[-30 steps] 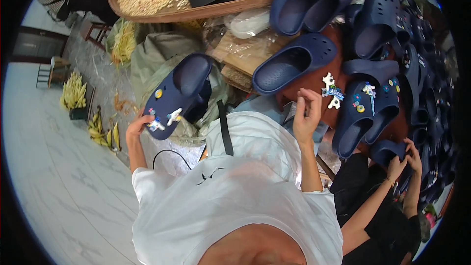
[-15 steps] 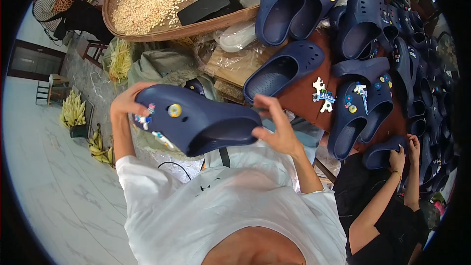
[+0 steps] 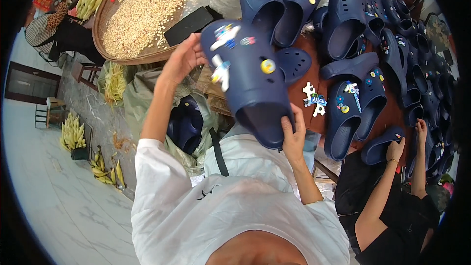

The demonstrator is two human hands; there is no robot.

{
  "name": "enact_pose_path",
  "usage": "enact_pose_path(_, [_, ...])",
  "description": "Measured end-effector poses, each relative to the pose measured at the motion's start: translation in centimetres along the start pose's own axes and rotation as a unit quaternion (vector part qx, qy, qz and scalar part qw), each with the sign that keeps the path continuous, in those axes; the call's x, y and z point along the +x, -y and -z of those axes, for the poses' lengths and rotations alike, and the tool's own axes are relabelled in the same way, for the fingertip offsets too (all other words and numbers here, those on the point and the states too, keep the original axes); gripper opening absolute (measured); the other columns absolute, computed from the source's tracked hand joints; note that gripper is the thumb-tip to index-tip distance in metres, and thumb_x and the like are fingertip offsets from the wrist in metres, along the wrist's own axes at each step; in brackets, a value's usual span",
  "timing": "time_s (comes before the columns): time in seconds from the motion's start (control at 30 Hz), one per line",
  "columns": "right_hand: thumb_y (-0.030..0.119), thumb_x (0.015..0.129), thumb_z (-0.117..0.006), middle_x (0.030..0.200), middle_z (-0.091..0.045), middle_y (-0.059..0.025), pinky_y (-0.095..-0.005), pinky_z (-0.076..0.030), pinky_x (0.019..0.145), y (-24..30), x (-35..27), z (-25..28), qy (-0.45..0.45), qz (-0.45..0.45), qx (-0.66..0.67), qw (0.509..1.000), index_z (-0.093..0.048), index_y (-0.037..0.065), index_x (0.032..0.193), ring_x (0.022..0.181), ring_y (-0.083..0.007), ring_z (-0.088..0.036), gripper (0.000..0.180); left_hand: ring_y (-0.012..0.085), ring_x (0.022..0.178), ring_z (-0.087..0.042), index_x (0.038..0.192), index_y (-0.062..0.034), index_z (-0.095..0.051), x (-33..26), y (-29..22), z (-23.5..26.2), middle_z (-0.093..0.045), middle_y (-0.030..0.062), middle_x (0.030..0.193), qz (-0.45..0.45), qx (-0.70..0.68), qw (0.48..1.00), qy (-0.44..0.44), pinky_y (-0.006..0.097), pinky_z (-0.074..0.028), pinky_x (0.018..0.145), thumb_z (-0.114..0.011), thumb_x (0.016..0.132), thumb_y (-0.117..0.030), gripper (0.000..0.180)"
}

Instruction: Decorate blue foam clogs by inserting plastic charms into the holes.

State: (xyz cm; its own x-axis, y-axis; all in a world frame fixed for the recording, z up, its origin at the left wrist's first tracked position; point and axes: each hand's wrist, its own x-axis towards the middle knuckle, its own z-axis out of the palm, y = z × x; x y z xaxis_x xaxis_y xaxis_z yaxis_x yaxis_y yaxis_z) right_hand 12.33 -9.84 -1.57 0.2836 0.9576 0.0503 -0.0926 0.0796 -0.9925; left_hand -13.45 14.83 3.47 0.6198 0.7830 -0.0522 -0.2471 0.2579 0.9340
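Holding up a charm-decorated navy clog (image 3: 252,76), the left hand (image 3: 182,59) grips its toe and the right hand (image 3: 293,135) its heel, so a checking step is judged underway.

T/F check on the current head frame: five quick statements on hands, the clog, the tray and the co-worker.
1. Both hands hold the navy clog. True: left hand at the toe end, right hand at the heel end.
2. The clog is plain. False: several charms sit on its top.
3. A round tray holds grain. True.
4. The dark flat slab lies on the floor. False: it lies on the grain in the tray.
5. The co-worker's hand touches the held clog. False: it rests on another clog on the table.
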Motion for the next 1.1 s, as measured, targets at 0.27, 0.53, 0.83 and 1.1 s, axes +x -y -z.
enact_pose_path(0.27, [0.018,0.103,-0.048,0.128,-0.049,-0.011,-0.0299,-0.036,0.103,-0.8,0.6,-1.1,-0.162,-0.015,0.111,0.98,-0.04,-0.001,0.136,0.116,-0.017,-0.047,0.038,0.0221,0.109,-0.061,0.155,-0.008,-0.018,0.0,3.5,-10.0,-0.051,0.0197,0.134,-0.002,0.13,0.989,0.066,0.035,-0.052,0.089,-0.072,0.088,-0.033,0.09])
enact_pose_path(0.53, [0.019,0.103,-0.045,0.134,-0.042,-0.0154,-0.0329,-0.028,0.109,-2.6,-0.4,-0.7,-0.067,-0.02,0.034,0.997,-0.031,-0.002,0.14,0.125,-0.0214,-0.039,0.045,0.0246,0.1,-0.06,0.15,-0.0078,-0.033,0.9,5.3,-13.9,-0.053,0.0209,0.129,-0.098,0.339,0.934,-0.059,0.034,-0.052,0.082,-0.074,0.084,-0.019,0.078])
enact_pose_path(0.83, [0.023,0.103,-0.052,0.117,-0.054,-0.0081,-0.0259,-0.048,0.08,-0.1,5.2,2.4,-0.128,0.022,0.06,0.99,-0.049,0.0,0.125,0.096,-0.0114,-0.055,0.032,0.0296,0.099,-0.062,0.135,-0.0065,-0.052,0.0,4.8,-15.6,-0.06,0.015,0.117,-0.189,0.437,0.873,-0.105,0.034,-0.05,0.081,-0.062,0.085,-0.003,0.051])
enact_pose_path(1.1, [0.019,0.093,-0.071,0.097,-0.051,-0.0042,-0.0205,-0.045,0.07,-0.5,7.9,2.2,-0.187,0.073,-0.001,0.98,-0.049,0.003,0.114,0.083,-0.0072,-0.051,0.034,0.033,0.104,-0.058,0.135,-0.0054,-0.053,-0.9,6.5,-15.2,-0.058,0.0162,0.118,-0.237,0.493,0.824,-0.148,0.039,-0.047,0.09,-0.067,0.075,-0.001,0.062])
